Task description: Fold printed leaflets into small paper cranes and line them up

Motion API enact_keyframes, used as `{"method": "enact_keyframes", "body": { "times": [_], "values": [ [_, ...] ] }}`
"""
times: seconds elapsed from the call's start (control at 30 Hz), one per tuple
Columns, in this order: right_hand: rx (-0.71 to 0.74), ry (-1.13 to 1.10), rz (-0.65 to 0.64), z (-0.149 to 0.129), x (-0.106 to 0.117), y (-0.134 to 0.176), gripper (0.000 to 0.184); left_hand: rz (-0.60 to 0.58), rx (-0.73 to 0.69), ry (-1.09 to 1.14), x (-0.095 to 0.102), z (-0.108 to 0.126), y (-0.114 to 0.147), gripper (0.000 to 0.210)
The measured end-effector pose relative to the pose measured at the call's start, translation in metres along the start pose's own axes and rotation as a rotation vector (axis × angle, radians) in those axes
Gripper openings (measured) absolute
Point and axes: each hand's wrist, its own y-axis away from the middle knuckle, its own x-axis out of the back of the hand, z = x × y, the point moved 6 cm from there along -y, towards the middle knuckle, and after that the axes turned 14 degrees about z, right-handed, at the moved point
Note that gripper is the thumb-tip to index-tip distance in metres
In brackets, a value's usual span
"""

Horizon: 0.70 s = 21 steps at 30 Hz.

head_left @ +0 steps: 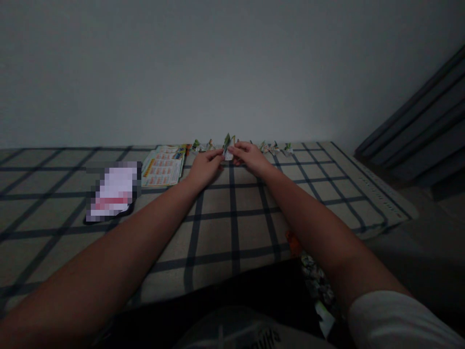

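Near the wall end of the checked cloth, both hands meet around a small folded piece of printed paper (228, 154) with pointed green tips standing up. My left hand (206, 167) pinches its left side between thumb and fingers. On the right side, my right hand (250, 156) grips it with thumb and fingertips. Small folded paper pieces (276, 147) lie in a row behind and to the right of the hands, and more folded paper pieces (202, 145) are to the left. The finer folds are too small and dim to make out.
Printed leaflets (163, 166) lie stacked left of my hands. Closer in is a pixelated flat thing (115, 189), pinkish-white with a dark edge. The checked cloth (218, 232) runs up to a grey wall (225, 68). Crumpled printed paper (317, 277) sits under my right forearm; a dark curtain (428, 126) hangs right.
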Motion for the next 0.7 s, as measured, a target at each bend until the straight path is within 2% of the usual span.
{"method": "enact_keyframes", "body": {
  "times": [0.17,0.27,0.5,0.7],
  "values": [
    [-0.064,-0.051,-0.027,0.003,-0.003,0.001,0.039,-0.013,-0.058,0.03,-0.001,0.003,0.0,0.026],
    [-0.078,-0.084,-0.066,0.006,-0.006,0.003,0.036,-0.022,-0.102,0.035,-0.001,0.002,-0.002,0.027],
    [-0.055,-0.055,-0.117,0.014,-0.008,0.0,0.034,-0.003,-0.058,0.017,-0.001,0.0,-0.003,0.023],
    [-0.005,-0.052,-0.135,0.013,-0.009,-0.001,0.045,-0.014,-0.053,0.012,-0.003,0.0,-0.002,0.02]
  ]
}}
